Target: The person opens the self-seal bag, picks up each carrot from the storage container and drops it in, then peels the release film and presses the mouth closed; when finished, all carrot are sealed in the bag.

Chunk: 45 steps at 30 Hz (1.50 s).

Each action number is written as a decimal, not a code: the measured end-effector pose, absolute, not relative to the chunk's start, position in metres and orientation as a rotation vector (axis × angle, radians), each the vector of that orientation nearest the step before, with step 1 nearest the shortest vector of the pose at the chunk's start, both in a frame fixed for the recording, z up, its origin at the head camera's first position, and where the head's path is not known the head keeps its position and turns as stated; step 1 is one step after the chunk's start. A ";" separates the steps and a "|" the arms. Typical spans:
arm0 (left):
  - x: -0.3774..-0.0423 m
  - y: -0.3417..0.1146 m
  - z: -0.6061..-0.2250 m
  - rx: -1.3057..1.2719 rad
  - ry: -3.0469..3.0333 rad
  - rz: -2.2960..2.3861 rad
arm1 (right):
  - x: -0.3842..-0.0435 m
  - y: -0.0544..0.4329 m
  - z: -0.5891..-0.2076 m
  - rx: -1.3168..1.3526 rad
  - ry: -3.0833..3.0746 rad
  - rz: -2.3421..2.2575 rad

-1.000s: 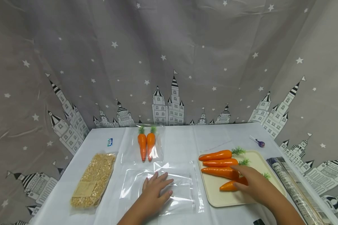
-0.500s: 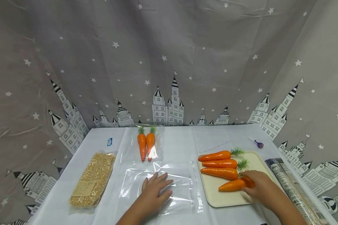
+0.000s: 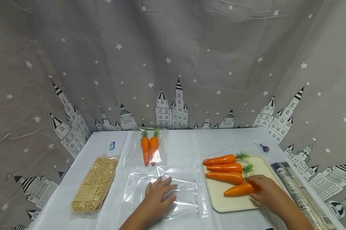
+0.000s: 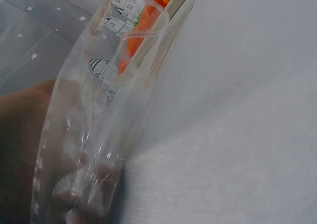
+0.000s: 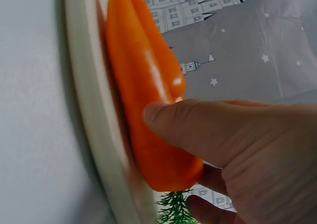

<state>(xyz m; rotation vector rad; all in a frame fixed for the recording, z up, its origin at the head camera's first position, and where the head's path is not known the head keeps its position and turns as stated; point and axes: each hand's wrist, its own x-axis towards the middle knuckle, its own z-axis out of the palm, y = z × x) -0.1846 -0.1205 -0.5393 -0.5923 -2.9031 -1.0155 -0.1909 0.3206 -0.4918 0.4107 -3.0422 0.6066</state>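
Note:
My left hand (image 3: 158, 198) rests with spread fingers on a flat clear plastic bag (image 3: 187, 203) at the front middle of the table. In the left wrist view, clear film (image 4: 106, 120) overlaps that hand. My right hand (image 3: 267, 193) grips the thick leafy end of the nearest carrot (image 3: 238, 190), which lies on a cream tray (image 3: 223, 204). The right wrist view shows the thumb (image 5: 171, 117) across the carrot's side, with green leaves (image 5: 173, 206) poking out below. Beyond it, three more carrots lie side by side, among them one next to it (image 3: 224, 176).
Farther back, two carrots (image 3: 145, 149) lie in a clear bag. A packet of grain (image 3: 96, 179) is at left, near a small blue packet (image 3: 112, 145). Right of the tray are a long wrapped roll (image 3: 299, 191) and a purple lollipop (image 3: 265, 149). A grey printed curtain (image 3: 190, 57) hangs behind.
My right hand has shifted slightly right along the nearest carrot to its leafy end, uncovering more of it. The left hand has stayed on the plastic bag.

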 end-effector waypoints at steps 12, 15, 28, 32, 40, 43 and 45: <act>-0.185 -0.121 -0.540 -0.594 -2.919 -0.995 | -0.192 0.327 -0.501 0.382 -3.073 0.539; -0.185 -0.120 -0.540 -0.592 -2.911 -0.997 | -0.191 0.328 -0.501 0.402 -3.058 0.520; -0.184 -0.120 -0.538 -0.597 -2.907 -0.998 | -0.184 0.321 -0.492 0.385 -3.034 0.627; -0.183 -0.120 -0.537 -0.601 -2.913 -1.001 | -0.184 0.315 -0.490 0.381 -3.014 0.643; -0.183 -0.120 -0.537 -0.614 -2.905 -0.998 | -0.183 0.296 -0.487 0.420 -2.948 0.679; -0.183 -0.120 -0.538 -0.617 -2.899 -1.003 | -0.182 0.288 -0.485 0.437 -2.952 0.697; -0.183 -0.119 -0.538 -0.617 -2.898 -1.009 | -0.182 0.281 -0.484 0.426 -2.963 0.728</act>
